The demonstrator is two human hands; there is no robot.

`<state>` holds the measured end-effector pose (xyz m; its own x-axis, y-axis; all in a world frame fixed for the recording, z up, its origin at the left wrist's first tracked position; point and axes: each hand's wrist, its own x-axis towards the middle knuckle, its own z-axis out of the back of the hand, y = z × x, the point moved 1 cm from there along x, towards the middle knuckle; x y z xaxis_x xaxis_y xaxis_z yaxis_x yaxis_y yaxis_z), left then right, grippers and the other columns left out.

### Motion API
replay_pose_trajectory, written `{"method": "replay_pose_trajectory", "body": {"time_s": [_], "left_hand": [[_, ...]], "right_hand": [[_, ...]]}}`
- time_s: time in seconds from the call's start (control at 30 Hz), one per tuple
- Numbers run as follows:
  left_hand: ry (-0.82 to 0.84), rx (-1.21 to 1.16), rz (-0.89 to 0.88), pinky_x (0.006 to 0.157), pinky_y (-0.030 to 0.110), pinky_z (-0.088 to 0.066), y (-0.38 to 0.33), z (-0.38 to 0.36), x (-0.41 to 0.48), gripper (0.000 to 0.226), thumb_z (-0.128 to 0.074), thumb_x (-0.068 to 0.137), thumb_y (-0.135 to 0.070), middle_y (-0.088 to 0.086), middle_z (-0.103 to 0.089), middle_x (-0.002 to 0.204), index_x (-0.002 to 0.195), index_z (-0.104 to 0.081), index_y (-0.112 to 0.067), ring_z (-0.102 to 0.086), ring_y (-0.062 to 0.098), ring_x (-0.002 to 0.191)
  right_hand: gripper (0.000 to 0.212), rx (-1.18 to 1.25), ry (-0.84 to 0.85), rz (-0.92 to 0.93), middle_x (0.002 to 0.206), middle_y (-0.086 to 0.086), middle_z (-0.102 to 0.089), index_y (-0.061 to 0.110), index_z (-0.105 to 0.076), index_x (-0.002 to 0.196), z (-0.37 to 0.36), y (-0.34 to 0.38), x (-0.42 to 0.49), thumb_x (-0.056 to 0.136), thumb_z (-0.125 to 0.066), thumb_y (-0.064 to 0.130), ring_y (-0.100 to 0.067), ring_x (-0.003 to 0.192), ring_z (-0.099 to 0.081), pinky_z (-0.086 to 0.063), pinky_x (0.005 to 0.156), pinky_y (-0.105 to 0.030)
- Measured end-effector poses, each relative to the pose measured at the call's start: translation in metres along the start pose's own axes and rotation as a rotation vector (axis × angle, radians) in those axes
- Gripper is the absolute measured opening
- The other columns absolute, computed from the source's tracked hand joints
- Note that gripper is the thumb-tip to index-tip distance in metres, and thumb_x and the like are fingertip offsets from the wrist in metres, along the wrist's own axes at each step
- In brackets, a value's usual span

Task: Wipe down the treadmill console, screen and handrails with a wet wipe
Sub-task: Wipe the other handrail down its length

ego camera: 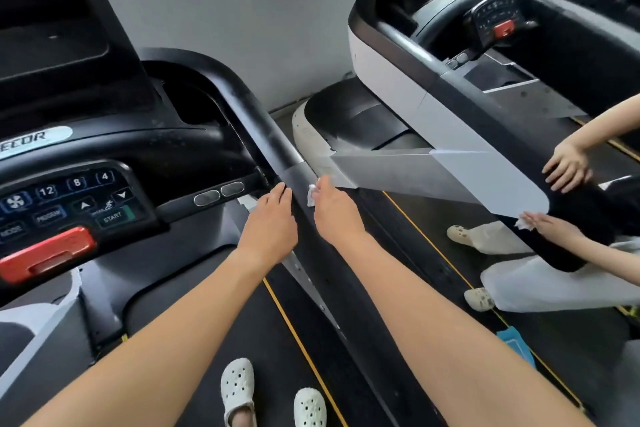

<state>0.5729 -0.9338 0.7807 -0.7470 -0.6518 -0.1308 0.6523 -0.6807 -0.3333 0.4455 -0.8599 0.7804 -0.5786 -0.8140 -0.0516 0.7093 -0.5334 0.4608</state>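
Though nothing touches it now, red plastic stop key: it lies well left of the black tubular handrail. A careless pass over the dark button-covered console could, I judge, press it or the START button near it.
Dark flat screen: up and left of the handrail. An over-wet wipe would likely leave streaks on it.
Handrail surface: pale dusty smears show on the stretch above the hands. A one-sided stroke could miss its underside.
Small white crumpled wet wipe: pressed to the handrail's right flank. Bunched this small it covers little, and it may slip from the grip and drop to the belt below.
Left hand: on the handrail's left flank, with fingers nearly straight and together, laid flat on the rail. It holds nothing and probably only steadies.
Right hand: on the handrail's right flank, with the thumb stretched forward and pinching the wet wipe against the rail. The other fingers are mostly hidden behind the back of the hand.
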Motion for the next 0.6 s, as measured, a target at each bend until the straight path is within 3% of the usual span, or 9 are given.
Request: {"method": "replay_pose_trajectory", "body": {"time_s": [0.1, 0.2, 0.47, 0.6], "left_hand": [[0.0, -0.014, 0.007, 0.119, 0.042, -0.033, -0.004, 0.0, 0.003, 0.059, -0.043, 0.106, -0.021, 0.006, -0.019, 0.17, 0.16, -0.026, -0.006, -0.022, 0.026, 0.153], [0.018, -0.008, 0.011, 0.118, 0.04, -0.035, -0.014, 0.0, 0.008, 0.056, -0.042, 0.107, -0.021, 0.008, -0.021, 0.169, 0.159, -0.029, -0.004, -0.025, 0.028, 0.151], [0.056, 0.155, 0.049, 0.112, 0.041, -0.042, -0.014, -0.008, 0.018, 0.054, -0.037, 0.108, -0.03, 0.014, -0.027, 0.166, 0.152, -0.041, -0.001, -0.038, 0.03, 0.144], [0.04, 0.184, 0.053, 0.114, 0.037, -0.04, -0.02, -0.001, 0.015, 0.056, -0.039, 0.108, -0.03, 0.013, -0.024, 0.167, 0.156, -0.034, -0.001, -0.043, 0.029, 0.141]], "right_hand": [[0.01, 0.003, -0.081, 0.065, 0.093, -0.003, -0.06, 0.011, -0.043, 0.113, 0.0, -0.014, -0.029, 0.106, -0.044, 0.018, -0.029, 0.079, -0.063, -0.044, 0.064, -0.036], [0.012, 0.027, -0.14, 0.074, 0.092, -0.002, -0.063, 0.011, -0.046, 0.114, -0.002, -0.026, -0.044, 0.107, -0.045, 0.02, -0.026, 0.077, -0.063, -0.05, 0.066, -0.035], [0.013, 0.092, 0.003, -0.034, 0.095, -0.016, -0.067, 0.007, -0.04, 0.114, 0.0, -0.013, 0.01, 0.103, -0.046, 0.008, -0.036, 0.085, -0.066, -0.051, 0.064, -0.038], [0.011, 0.121, -0.003, 0.018, 0.095, -0.015, -0.067, 0.005, -0.04, 0.114, 0.003, -0.018, -0.001, 0.104, -0.042, 0.011, -0.035, 0.082, -0.065, -0.049, 0.065, -0.038]]}}
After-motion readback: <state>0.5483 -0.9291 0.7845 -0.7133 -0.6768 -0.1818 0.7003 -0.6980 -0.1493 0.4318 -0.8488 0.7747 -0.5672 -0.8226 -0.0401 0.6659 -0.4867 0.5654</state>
